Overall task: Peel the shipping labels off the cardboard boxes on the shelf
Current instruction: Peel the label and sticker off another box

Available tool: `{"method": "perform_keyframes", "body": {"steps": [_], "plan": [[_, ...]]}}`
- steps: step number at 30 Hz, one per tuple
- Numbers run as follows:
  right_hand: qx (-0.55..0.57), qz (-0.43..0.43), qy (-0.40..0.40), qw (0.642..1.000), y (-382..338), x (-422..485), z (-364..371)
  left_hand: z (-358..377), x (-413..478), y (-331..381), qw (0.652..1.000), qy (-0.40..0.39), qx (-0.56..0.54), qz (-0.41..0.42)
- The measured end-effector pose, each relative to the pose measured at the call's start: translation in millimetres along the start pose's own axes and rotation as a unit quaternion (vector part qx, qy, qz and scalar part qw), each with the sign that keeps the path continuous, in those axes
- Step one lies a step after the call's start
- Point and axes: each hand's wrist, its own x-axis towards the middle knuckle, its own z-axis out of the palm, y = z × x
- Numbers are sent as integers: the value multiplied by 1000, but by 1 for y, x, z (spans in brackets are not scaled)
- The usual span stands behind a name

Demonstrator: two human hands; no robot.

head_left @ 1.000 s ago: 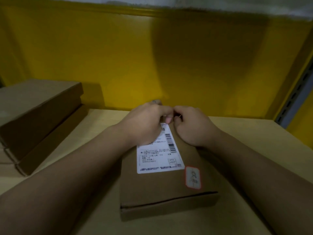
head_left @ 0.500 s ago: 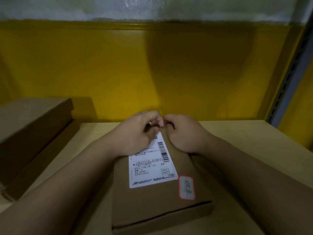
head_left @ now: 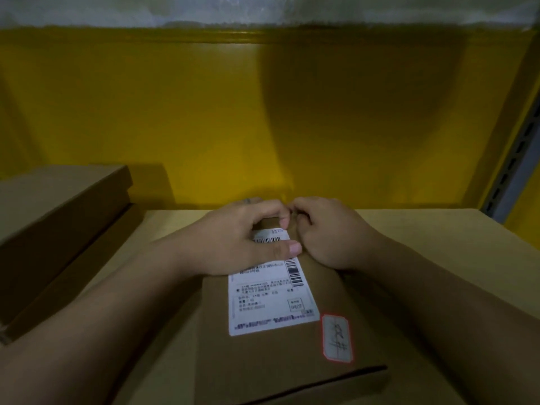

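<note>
The flat brown cardboard box [head_left: 263, 363] lies on the pale wooden shelf board [head_left: 438, 232], right in front of the person, with the white printed shipping label [head_left: 268, 302] on its top face. As far as can be seen, the label is flat and fully stuck down; no corner or edge shows any lift, so the peel proper looks not yet begun.

Both hands meet at the label's far end. The left hand [head_left: 233, 244] has its thumb [head_left: 287, 249] laid across the label and its fingers curled at the far corner. The right hand [head_left: 327, 235] sits just beside it on the box, fingers curled under and hidden. Whether either hand has pinched any paper cannot be told; I judge they are working to raise a corner.

A small red-bordered sticker [head_left: 336, 338] sits at the label's near right corner, also in place. At the left, stacked brown cardboard boxes [head_left: 58, 217] show no labels from this angle.
</note>
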Motion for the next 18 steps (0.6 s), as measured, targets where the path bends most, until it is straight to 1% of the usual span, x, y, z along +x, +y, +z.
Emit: {"method": "perform_keyframes", "body": {"steps": [3,8,18], "plan": [[-4,-7,5,1000,0,0,1,2,3,0,999,-3,36,-2],[-13,-3,10,1000,2,1,2,3,7,0,995,-33,91,6],[-8,-5,23,1000,3,2,5,3,11,-1,992,-55,116,15]]}}
